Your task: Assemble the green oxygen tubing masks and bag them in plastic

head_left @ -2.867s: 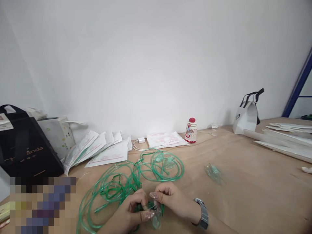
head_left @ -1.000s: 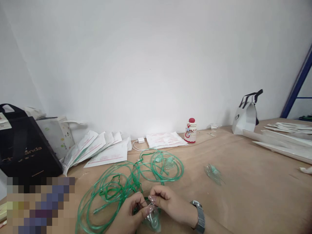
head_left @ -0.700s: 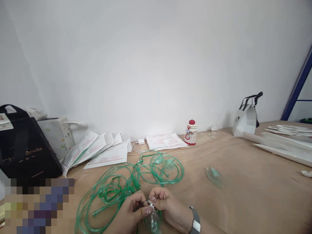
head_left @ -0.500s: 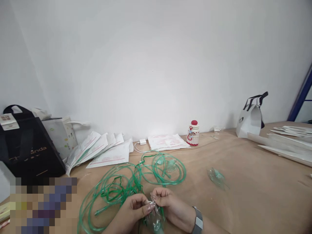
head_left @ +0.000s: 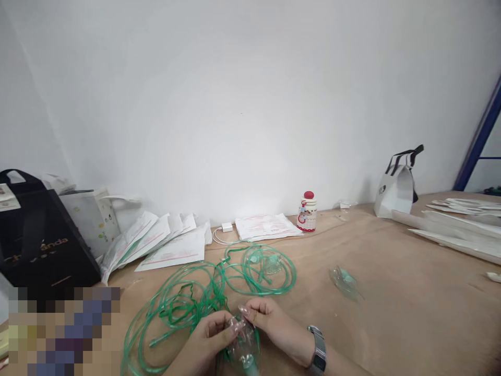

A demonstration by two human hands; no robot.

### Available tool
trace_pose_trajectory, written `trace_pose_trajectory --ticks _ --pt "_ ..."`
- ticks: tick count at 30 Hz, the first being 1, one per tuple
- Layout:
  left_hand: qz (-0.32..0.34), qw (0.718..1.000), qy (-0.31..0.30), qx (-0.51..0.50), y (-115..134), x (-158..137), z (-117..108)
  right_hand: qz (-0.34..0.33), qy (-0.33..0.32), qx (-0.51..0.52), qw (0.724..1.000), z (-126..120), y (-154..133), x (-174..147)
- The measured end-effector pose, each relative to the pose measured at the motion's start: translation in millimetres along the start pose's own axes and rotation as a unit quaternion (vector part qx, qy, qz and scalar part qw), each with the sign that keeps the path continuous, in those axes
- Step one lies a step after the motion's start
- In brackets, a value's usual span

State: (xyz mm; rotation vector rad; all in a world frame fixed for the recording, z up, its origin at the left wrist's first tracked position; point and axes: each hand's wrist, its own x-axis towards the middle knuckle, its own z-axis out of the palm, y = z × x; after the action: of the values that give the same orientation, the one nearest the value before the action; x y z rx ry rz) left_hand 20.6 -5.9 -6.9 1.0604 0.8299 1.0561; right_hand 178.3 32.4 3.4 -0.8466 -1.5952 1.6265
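Pinching one clear, cup-shaped plastic mask with a pale green fitting, two bare hands occupy the lower centre: left hand, thumb pressed to curled fingers over the mask's upper left edge, no visible gap; right hand, thumb and fingertips together at its top edge, likewise without a gap; fitting lowermost, towards the bottom of view; whether the mask touches the table cannot be told. On the right wrist, one grey metallic-looking watch. Beside the left hand, one loose coil of translucent green tubing, with a tangle of flat dark green strap lying across it. Beyond the hands, a second round coil of translucent green tubing, with a clear mask within its loops. Right of the hands, well apart, one further clear plastic mask with green fitting, lying on the brown table. Along the wall: leaning white packets with red print, overlapping, at left; one small white adapter with white cable; one flat white packet; one cream bottle with red lid, upright, just beside that packet.
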Motion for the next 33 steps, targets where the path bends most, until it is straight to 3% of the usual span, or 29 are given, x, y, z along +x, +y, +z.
trace_pose_trajectory --ticks 4,10,18,22,28,33 --pt "-0.040 0.994 -0.031 -0.099 7.3 -4.1 8.6 0.020 0.009 0.050 0.999 -1.0 6.6 1.1" --pt "-0.051 0.989 -0.060 -0.122 14.2 -7.5 13.4 0.037 0.022 0.116 0.992 1.5 10.4 1.5" --pt "-0.004 0.992 -0.011 -0.129 0.1 -3.2 5.7 0.007 0.017 0.148 0.989 2.2 12.8 3.0" --pt "-0.001 0.996 0.037 -0.086 -6.3 -0.6 2.1 -0.009 0.011 0.100 0.995 3.0 10.5 0.6" --pt "-0.024 0.999 0.021 -0.032 -14.8 0.0 0.7 -0.020 -0.004 -0.031 0.999 4.3 7.1 -0.2" --pt "-0.027 0.997 0.040 -0.062 -20.4 3.2 -0.8 -0.084 0.080 -0.099 0.988 -0.6 13.0 2.8"
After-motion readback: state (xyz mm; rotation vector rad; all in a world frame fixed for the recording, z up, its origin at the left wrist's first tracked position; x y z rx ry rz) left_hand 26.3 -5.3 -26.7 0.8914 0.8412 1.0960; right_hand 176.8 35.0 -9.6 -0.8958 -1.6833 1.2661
